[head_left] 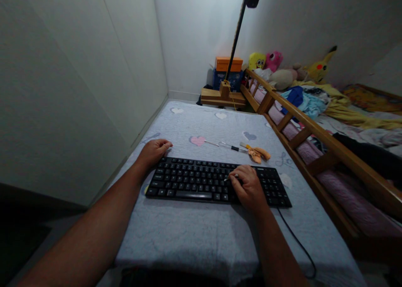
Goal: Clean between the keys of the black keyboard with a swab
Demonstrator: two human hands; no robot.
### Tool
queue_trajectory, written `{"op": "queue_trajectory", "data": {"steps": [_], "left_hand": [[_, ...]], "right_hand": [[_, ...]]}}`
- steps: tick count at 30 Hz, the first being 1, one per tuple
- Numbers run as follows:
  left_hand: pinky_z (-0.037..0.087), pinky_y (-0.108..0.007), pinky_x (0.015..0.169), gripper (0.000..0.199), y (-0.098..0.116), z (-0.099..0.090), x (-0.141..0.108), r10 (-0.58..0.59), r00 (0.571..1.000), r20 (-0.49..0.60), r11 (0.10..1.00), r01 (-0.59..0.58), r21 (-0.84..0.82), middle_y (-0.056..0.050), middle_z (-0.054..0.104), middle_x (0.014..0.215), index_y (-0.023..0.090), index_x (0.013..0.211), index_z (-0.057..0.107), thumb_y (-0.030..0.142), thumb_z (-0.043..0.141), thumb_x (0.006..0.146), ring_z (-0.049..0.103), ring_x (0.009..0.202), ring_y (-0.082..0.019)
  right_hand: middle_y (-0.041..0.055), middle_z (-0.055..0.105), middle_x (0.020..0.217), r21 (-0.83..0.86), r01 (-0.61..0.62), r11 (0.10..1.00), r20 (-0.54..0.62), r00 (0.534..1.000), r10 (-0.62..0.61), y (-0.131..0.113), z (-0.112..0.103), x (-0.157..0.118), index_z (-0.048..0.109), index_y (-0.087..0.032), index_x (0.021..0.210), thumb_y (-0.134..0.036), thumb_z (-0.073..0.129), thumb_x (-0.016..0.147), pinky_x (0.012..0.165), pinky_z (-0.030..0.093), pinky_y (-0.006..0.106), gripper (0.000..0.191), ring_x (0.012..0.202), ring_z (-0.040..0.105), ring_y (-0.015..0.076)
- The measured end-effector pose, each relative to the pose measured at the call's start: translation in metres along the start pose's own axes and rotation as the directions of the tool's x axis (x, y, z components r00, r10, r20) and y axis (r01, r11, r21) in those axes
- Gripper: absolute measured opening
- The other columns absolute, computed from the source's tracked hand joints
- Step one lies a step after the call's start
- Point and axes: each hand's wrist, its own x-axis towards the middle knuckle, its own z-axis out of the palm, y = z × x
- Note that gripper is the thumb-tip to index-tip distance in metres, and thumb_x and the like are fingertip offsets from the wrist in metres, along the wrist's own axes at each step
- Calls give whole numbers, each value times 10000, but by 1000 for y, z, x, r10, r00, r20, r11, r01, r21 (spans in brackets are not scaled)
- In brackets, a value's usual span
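Two hands [248, 184] — one keyboard [188, 180], one cotton swab [226, 179]

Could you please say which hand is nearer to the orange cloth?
The right hand, just in front of the cloth; the left hand, far left of it beside the keyboard.

Hands [248, 187] at black keyboard [191, 179]

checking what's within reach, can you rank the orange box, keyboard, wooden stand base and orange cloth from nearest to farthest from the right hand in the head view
1. Keyboard: directly under the right hand.
2. Orange cloth: just beyond the keyboard, on the bed side.
3. Wooden stand base: past the table's far edge.
4. Orange box: behind the base.
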Motion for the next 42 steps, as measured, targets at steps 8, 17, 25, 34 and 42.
{"op": "queue_trajectory", "data": {"steps": [8,17,25,34,42], "left_hand": [[368,-294,555,379,1,-1,0,-7,1000,8,1000,7,8,20,575,522,165,845,717,486,517,806,526,546,-181],[384,-298,571,376,1,-1,-1,1,1000,2,1000,-1,1,25,582,514,170,838,720,490,526,802,527,535,-173],[361,-292,542,383,2,0,-2,-8,1000,-4,1000,8,-9,16,566,511,164,843,716,492,519,814,525,543,-182],[366,-291,552,391,-1,0,0,10,1000,1,1000,-10,6,19,574,520,165,842,715,499,515,806,521,542,-174],[367,-289,548,391,1,0,0,18,1000,-9,1000,-17,13,16,580,526,169,829,715,502,514,795,531,547,-172]], "right_hand": [[35,636,811,-1,-22,1000,-15,1000,22,2,-2,-1,619,-211,774,-188,515,904,861,375,387,168,872,548,204],[38,644,805,-32,-63,998,-42,997,62,5,-4,-2,608,-218,741,-202,505,895,859,388,395,186,857,557,210],[40,640,811,-29,-39,999,-30,999,38,6,-4,-2,608,-218,754,-200,500,904,847,385,387,185,867,555,212],[36,639,812,5,-27,1000,-12,1000,27,0,-2,0,618,-219,774,-191,520,905,853,386,387,166,870,546,208],[43,646,822,62,-15,998,19,1000,14,-2,-2,1,643,-220,800,-202,510,915,841,402,388,177,868,555,209]]}}
